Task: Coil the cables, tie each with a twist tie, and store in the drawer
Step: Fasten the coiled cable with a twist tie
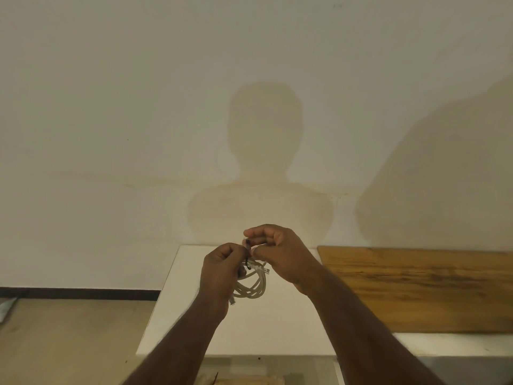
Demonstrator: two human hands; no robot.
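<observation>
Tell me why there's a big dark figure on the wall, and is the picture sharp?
Head view: light from behind casts the person's head-and-shoulders shadow onto the pale wall; a second shadow falls at right. Dim, warm light; the beige coiled cable and black twist tie between left hand and right hand look soft.

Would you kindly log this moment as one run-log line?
step: tying coil | left hand: holds coiled cable | right hand: pinches twist tie | below: white tabletop
</observation>
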